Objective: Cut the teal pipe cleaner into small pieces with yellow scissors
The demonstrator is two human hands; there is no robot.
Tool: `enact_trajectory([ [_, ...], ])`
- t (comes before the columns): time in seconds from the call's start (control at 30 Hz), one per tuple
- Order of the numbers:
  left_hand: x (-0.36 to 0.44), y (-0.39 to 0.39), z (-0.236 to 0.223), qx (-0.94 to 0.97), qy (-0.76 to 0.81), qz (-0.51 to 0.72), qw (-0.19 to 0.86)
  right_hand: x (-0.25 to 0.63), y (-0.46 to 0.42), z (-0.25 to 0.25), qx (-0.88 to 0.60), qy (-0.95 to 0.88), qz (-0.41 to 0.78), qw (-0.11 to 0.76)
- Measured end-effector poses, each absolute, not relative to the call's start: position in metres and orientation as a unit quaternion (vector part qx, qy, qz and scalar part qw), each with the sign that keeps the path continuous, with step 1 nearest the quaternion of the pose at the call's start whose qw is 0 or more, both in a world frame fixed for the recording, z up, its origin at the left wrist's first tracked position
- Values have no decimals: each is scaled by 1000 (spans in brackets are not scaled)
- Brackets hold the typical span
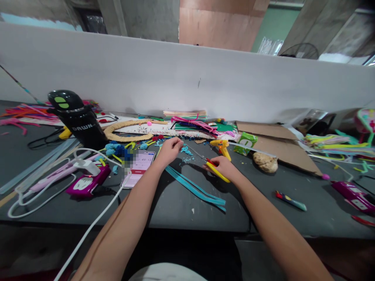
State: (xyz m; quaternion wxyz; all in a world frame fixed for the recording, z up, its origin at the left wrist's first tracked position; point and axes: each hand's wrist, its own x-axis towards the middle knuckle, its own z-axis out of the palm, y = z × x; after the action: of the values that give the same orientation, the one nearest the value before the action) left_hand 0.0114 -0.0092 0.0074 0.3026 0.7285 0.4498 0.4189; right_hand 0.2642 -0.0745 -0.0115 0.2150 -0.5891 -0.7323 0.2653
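Observation:
My right hand point(222, 167) is wrapped round the handles of a pair of scissors point(216, 171) with yellow and red grips. Their thin blades point up and left toward my left hand. My left hand point(171, 151) is closed in a pinch; whatever is between its fingertips is too small to make out. Just right of those fingertips, small light-blue clippings point(186, 150) lie on the table. Several long blue pipe cleaners point(197, 187) stretch across the tabletop below and between my hands. A yellow hot glue gun point(221, 147) rests just beyond my right hand.
A phone point(142, 168) lies beside my left forearm, with a white cable point(99, 218) crossing nearby. A black bottle point(79, 121) and a purple power strip point(88, 181) stand left. Cardboard point(281, 144), a pale lump point(265, 162) and a craft knife point(290, 200) are right.

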Motion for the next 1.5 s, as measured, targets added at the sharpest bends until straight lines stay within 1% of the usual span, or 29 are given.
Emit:
enact_trajectory([
  [0.13,10,-8,7,732,450,414,301,264,-78,-7,-600,-713,293,214],
  [0.43,10,-8,6,733,448,415,300,263,-80,-2,-592,-716,310,201],
  [0.63,11,-9,6,738,451,407,293,262,-78,-7,-589,-718,308,208],
  [0.77,11,-9,7,737,451,409,293,262,-78,-8,-596,-722,279,212],
  [0.97,11,-9,6,732,448,415,303,264,-79,-5,-604,-710,290,217],
  [1.2,11,-10,7,741,455,407,280,264,-79,-6,-591,-724,285,212],
  [1.5,15,-13,8,717,478,411,296,264,-78,-8,-593,-722,275,227],
])
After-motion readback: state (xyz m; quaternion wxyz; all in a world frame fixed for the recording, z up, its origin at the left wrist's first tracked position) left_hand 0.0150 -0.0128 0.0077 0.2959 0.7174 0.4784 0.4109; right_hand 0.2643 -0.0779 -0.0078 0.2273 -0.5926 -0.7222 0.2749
